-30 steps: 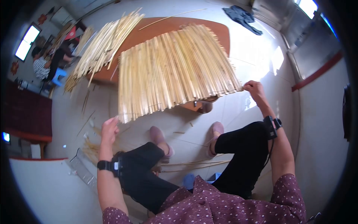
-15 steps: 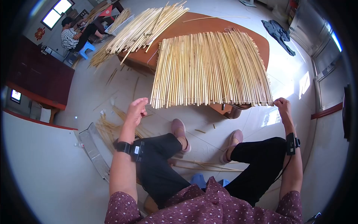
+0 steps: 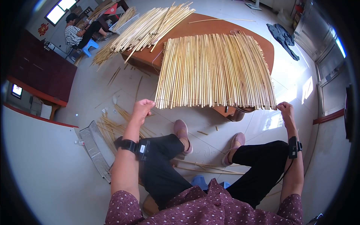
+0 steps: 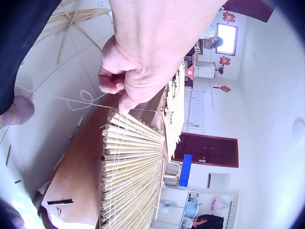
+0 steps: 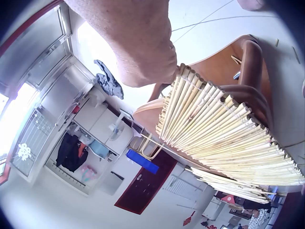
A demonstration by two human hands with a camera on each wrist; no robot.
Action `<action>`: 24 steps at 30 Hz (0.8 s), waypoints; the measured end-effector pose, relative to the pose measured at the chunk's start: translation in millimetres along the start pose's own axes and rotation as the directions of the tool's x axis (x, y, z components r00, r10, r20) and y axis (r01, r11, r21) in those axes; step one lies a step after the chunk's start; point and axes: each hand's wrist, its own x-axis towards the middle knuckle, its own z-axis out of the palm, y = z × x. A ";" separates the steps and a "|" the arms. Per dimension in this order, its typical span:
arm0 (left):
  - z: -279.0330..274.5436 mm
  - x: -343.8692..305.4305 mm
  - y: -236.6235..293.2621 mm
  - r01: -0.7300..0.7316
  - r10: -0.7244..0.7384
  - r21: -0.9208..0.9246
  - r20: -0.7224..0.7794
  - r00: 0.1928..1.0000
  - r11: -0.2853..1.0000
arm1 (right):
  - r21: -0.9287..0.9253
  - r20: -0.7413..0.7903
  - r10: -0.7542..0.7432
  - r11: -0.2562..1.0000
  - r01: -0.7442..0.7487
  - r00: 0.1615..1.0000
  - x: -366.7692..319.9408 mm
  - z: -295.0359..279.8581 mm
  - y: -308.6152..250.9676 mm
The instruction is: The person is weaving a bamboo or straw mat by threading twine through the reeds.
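Observation:
A mat of straight reed sticks, bound with thin string near its edge, lies over a brown table with its near edge out past the tabletop. At its near left corner, my left hand pinches the end stick between thumb and fingers. Loose white string loops beside that hand in the left wrist view. My right hand pinches the near right corner; in the right wrist view its fingertips are largely hidden behind the hand. The stick ends form a fairly even row along the near edge.
Loose sticks are heaped on the back left of the brown table. More sticks and scraps lie on the floor. Dark clothing lies on the floor at right. Another person sits at the far left on a blue stool.
The near edge of the mat, slanting and blurred a second ago, now runs almost level and sharp. Both hands have stayed at its near corners. The head view has turned left.

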 end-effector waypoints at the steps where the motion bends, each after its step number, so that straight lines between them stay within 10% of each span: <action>1: -0.5 0.0 -0.4 0.000 0.000 -0.001 -0.001 1.000 1.000 | -0.001 0.000 -0.001 1.000 0.001 1.000 0.4 -0.3 0.2; 24: -7.0 -4.3 0.2 -0.155 0.162 0.191 -0.023 0.987 0.969 | 0.027 0.024 -0.036 0.999 0.036 0.999 -3.0 -1.3 -2.6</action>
